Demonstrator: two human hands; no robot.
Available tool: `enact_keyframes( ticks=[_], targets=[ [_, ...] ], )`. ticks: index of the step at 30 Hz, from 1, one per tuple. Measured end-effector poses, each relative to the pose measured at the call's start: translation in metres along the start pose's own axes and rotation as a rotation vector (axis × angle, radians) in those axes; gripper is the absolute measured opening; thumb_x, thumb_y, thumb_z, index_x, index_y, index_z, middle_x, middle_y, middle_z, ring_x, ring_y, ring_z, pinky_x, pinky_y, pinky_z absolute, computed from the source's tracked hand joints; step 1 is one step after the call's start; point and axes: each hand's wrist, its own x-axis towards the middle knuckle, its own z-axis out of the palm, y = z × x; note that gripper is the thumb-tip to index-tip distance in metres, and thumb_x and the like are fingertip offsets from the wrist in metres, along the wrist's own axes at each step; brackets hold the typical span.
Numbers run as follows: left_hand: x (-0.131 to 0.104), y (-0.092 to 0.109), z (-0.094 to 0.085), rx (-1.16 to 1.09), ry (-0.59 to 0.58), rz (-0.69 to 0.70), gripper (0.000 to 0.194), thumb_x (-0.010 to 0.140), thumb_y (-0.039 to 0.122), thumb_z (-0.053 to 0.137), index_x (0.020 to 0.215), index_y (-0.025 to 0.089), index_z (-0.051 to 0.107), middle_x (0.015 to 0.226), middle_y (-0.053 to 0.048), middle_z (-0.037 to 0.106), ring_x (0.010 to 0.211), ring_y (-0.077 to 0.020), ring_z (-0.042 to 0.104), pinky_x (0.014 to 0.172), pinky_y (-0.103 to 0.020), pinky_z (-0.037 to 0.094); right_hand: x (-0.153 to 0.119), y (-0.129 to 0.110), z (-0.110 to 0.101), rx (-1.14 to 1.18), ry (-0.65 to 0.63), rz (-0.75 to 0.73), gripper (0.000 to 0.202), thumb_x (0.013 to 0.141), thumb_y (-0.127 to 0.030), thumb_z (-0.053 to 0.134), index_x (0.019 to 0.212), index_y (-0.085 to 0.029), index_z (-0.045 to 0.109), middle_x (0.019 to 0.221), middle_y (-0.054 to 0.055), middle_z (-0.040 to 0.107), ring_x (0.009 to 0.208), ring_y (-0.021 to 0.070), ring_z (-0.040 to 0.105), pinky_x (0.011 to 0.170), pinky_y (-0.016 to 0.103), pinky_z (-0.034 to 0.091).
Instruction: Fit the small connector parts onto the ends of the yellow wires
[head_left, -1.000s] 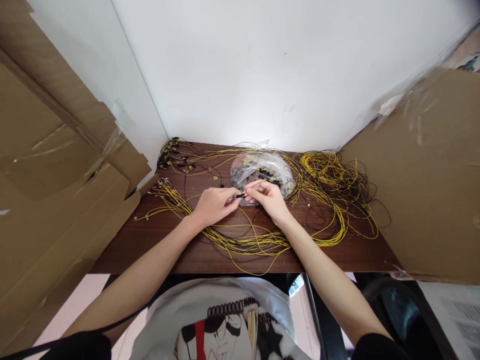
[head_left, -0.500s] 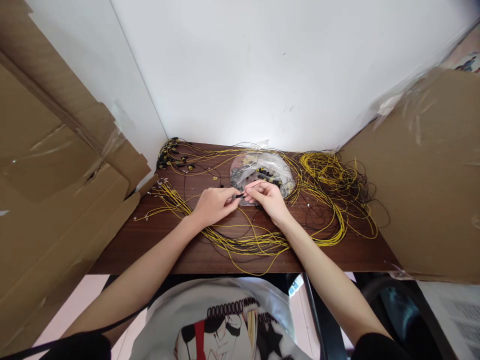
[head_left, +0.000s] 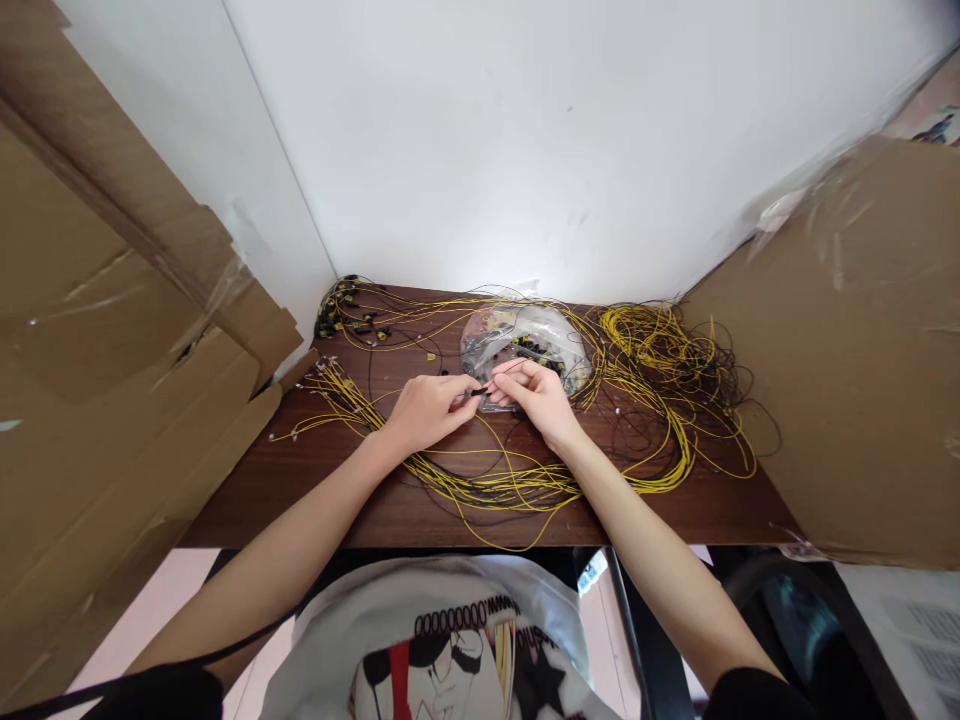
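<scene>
My left hand (head_left: 433, 408) pinches a small black connector (head_left: 478, 392) between thumb and fingers at the middle of the table. Just to its right, my right hand (head_left: 535, 397) is closed in a pinch on a thin dark wire (head_left: 513, 367) by the connector's end. Whether the wire sits inside the connector is too small to tell. Behind the hands lies a clear plastic bag (head_left: 551, 325) with black and yellow connector parts in it. A bundle of yellow and black wires (head_left: 510, 485) curves beneath both forearms.
Tangled yellow wires (head_left: 652, 340) heap at the right of the brown table (head_left: 360, 525). Black connectors (head_left: 345, 305) on wires gather at the far left corner. Cardboard panels (head_left: 135, 330) stand on both sides, and a white wall (head_left: 480, 150) closes the back.
</scene>
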Motion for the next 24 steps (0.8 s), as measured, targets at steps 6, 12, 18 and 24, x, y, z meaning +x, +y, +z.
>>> enact_keyframes(
  ticks=[6, 12, 18, 24],
  targets=[
    [0.0003, -0.0006, 0.0001, -0.001, 0.001, -0.007, 0.020, 0.084, 0.029, 0.050, 0.094, 0.020, 0.065, 0.064, 0.001, 0.063, 0.052, -0.0103, 0.052, 0.055, -0.022, 0.034, -0.0004, 0.0000, 0.0006, -0.019, -0.001, -0.006, 0.029, 0.063, -0.040, 0.076, 0.076, -0.016, 0.065, 0.074, 0.003, 0.066, 0.062, 0.0126, 0.061, 0.057, 0.024, 0.048],
    [0.0003, -0.0009, 0.0000, 0.003, -0.005, -0.021, 0.021, 0.084, 0.030, 0.050, 0.094, 0.020, 0.065, 0.064, 0.001, 0.063, 0.053, -0.0106, 0.052, 0.055, -0.022, 0.034, 0.0000, -0.0003, -0.0003, 0.005, -0.003, 0.023, 0.031, 0.065, -0.040, 0.074, 0.079, -0.016, 0.063, 0.073, 0.004, 0.068, 0.062, 0.0129, 0.062, 0.058, 0.024, 0.048],
    [-0.0004, -0.0005, -0.0005, 0.007, -0.008, -0.023, 0.020, 0.084, 0.030, 0.051, 0.093, 0.020, 0.065, 0.064, 0.001, 0.063, 0.053, -0.0104, 0.052, 0.054, -0.022, 0.033, 0.0008, 0.0027, -0.0011, 0.071, 0.011, 0.021, 0.033, 0.068, -0.042, 0.072, 0.082, -0.017, 0.056, 0.071, 0.002, 0.068, 0.061, 0.0122, 0.062, 0.057, 0.023, 0.048],
    [-0.0003, -0.0009, 0.0001, -0.004, -0.006, -0.013, 0.019, 0.084, 0.029, 0.051, 0.094, 0.020, 0.065, 0.065, 0.002, 0.063, 0.054, -0.0104, 0.053, 0.055, -0.022, 0.034, 0.0005, 0.0015, -0.0002, 0.029, -0.010, -0.010, 0.030, 0.068, -0.040, 0.073, 0.082, -0.016, 0.060, 0.071, 0.002, 0.067, 0.061, 0.0118, 0.062, 0.057, 0.022, 0.048]
  ],
)
